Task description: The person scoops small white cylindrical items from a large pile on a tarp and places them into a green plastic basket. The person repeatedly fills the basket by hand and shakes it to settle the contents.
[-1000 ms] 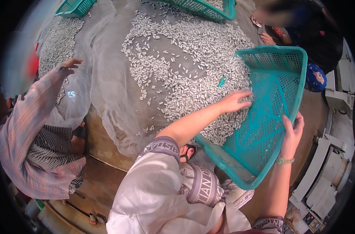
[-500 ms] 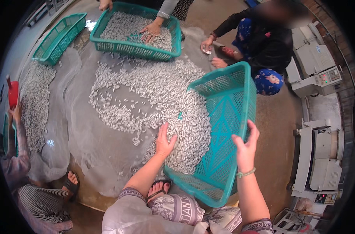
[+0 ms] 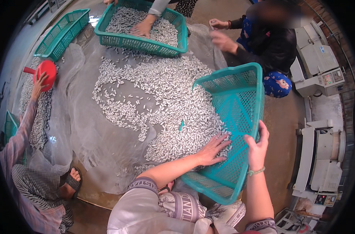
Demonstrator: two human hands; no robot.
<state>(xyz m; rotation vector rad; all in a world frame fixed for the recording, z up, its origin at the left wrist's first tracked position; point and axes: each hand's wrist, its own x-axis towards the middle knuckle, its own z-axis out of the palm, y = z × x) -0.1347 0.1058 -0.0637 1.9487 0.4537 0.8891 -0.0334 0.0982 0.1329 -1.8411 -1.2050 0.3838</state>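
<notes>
A green plastic basket (image 3: 234, 117) is tipped on its side, its open top facing a heap of small silvery cylindrical pieces (image 3: 177, 101). My right hand (image 3: 257, 146) grips the basket's right rim, thumb inside and fingers on the outer side. My left hand (image 3: 213, 151) rests with fingers spread on the pieces at the basket's mouth, holding none that I can make out. Some pieces lie just inside the basket, while most of its mesh wall is bare. A small green scrap (image 3: 181, 125) sits among the pieces.
Across the heap, a co-worker's hand (image 3: 143, 27) reaches into a filled green basket (image 3: 146, 47). A person in black (image 3: 271, 50) crouches at right. At left another holds a red scoop (image 3: 46, 75) near an empty green basket (image 3: 62, 35). Grey machines (image 3: 325, 152) line the right side.
My left hand has moved right and down, from the heap to the basket's mouth. My basket has shifted slightly right. At left, the red scoop has swung right over the other pile.
</notes>
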